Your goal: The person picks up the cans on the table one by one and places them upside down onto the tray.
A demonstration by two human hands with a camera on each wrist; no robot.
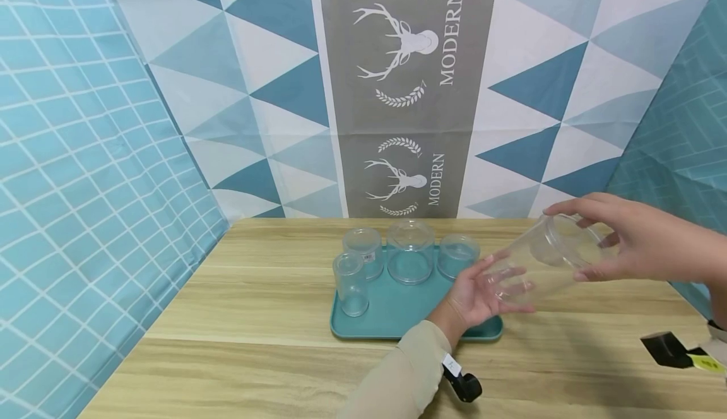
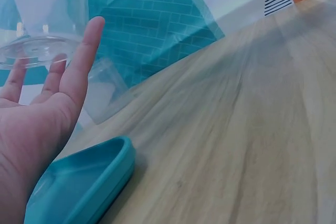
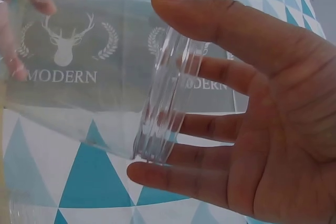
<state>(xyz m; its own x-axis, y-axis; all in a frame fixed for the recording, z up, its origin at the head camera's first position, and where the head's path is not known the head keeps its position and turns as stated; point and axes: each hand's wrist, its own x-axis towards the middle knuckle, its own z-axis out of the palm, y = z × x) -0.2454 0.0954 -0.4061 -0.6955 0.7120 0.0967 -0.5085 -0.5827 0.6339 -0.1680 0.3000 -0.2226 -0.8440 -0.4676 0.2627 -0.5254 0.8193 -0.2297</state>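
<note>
A large clear jar (image 1: 534, 264) is held tilted above the right end of the teal tray, its ridged collar (image 3: 168, 93) up and to the right. My right hand (image 1: 630, 236) grips the collar end between thumb and fingers, as the right wrist view (image 3: 262, 103) shows up close. At the lower end, my left hand (image 1: 485, 293) has its fingers spread beneath the jar's base (image 2: 39, 51). Those fingers look mostly straight in the left wrist view, and whether they all touch the base I cannot tell.
On the teal tray (image 1: 386, 324) stand several clear jars: a tall narrow one (image 1: 351, 283), a labelled one (image 1: 363, 252), a wide one (image 1: 410, 252) and a short one (image 1: 457, 256). The wooden table (image 1: 227, 318) meets patterned cloth (image 1: 284, 91) behind.
</note>
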